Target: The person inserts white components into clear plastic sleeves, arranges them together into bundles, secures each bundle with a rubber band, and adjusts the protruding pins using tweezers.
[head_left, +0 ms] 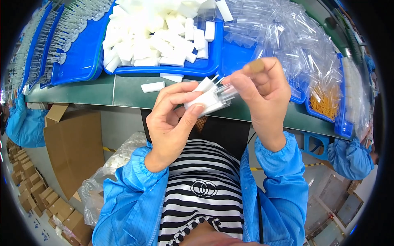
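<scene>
Over the front edge of the green table, my left hand (172, 119) is closed around a white foam block (203, 100), thumb below and fingers above. Clear plastic tubes (225, 94) with thin white rods stick out of the block's right side. My right hand (266, 90) pinches the end of one clear piece between thumb and fingers. A brown round cover (257, 66) sits on one of its fingertips, slightly blurred. How the tubes and the foam fit together is partly hidden by my fingers.
Beyond my hands a blue tray (164, 70) is heaped with white foam blocks (152, 39); a loose block (153, 87) lies before it. Clear plastic sleeves (283, 41) pile up at right, beside orange-yellow small parts (324, 102). Blue trays (80, 67) at left hold syringe-like pieces (78, 26).
</scene>
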`<state>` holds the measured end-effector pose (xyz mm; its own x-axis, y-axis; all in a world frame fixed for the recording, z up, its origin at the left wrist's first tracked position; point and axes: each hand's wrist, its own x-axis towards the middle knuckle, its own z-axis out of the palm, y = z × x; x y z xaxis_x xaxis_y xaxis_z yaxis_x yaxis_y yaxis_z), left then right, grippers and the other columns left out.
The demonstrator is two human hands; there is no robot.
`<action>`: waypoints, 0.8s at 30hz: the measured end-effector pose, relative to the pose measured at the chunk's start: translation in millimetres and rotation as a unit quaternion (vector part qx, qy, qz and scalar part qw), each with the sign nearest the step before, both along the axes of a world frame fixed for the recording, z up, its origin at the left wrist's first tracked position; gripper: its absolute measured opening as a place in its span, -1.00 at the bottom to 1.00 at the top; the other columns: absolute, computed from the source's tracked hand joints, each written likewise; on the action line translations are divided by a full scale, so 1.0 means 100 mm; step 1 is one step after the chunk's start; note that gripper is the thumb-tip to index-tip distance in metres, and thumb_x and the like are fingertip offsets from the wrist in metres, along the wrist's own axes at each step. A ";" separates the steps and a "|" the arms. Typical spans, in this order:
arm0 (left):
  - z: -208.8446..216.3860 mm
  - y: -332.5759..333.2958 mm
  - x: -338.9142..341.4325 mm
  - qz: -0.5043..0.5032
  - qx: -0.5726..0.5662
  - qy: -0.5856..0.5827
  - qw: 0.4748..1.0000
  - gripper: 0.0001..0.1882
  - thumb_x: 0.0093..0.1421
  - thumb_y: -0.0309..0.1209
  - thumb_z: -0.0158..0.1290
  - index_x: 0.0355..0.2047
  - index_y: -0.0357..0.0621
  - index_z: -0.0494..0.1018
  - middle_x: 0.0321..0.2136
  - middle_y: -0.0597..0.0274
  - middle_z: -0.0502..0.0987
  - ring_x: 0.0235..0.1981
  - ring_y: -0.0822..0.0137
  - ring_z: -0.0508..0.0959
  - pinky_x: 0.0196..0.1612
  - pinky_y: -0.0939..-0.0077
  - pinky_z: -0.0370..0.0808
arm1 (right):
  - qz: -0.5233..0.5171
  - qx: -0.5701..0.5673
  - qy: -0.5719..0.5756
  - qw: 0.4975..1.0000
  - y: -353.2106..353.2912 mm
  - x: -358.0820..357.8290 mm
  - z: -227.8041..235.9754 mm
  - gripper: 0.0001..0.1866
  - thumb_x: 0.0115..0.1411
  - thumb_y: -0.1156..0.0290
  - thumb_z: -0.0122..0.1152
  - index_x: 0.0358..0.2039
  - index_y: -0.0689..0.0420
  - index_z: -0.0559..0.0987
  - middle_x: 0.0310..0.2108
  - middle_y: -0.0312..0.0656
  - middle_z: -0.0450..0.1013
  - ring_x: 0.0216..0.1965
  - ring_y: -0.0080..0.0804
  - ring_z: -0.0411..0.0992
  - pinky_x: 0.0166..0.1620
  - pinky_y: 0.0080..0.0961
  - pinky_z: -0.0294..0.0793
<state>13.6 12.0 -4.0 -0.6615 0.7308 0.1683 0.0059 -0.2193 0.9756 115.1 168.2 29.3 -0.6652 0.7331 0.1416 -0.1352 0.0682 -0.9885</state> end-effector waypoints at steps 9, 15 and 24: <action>0.00 0.01 0.03 0.005 -0.015 0.064 0.998 -0.75 0.18 -0.64 0.18 -0.11 -0.36 0.52 0.05 0.02 0.40 -0.02 0.26 0.55 -0.05 0.45 0.62 | -0.035 0.104 -0.029 0.994 -0.05 0.06 -0.05 -0.75 0.05 0.49 0.48 -0.38 0.22 0.52 -0.41 -0.24 0.52 -0.40 -0.58 0.52 -0.34 -0.67 0.48; -0.02 0.01 0.04 0.013 -0.021 0.102 0.995 -0.74 0.13 -0.63 0.24 -0.15 -0.33 0.54 0.00 0.03 0.44 -0.10 0.29 0.58 -0.19 0.52 0.65 | -0.037 0.106 0.000 0.994 -0.10 0.04 -0.08 -0.75 0.08 0.49 0.46 -0.38 0.24 0.49 -0.39 -0.21 0.53 -0.39 -0.58 0.52 -0.34 -0.66 0.49; 0.01 0.01 0.03 0.012 -0.044 0.048 0.998 -0.78 0.14 -0.64 0.22 -0.18 -0.33 0.55 -0.01 0.06 0.45 -0.09 0.31 0.58 -0.11 0.50 0.65 | 0.025 0.006 -0.048 0.999 -0.05 0.05 -0.01 -0.74 0.12 0.45 0.43 -0.36 0.24 0.47 -0.43 -0.21 0.55 -0.40 -0.56 0.52 -0.34 -0.66 0.49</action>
<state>16.9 12.6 -3.4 -0.6634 0.7294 0.1673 0.1036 -0.1319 0.9858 120.0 162.9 28.3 -0.7113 0.6979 0.0841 -0.0438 0.0755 -0.9962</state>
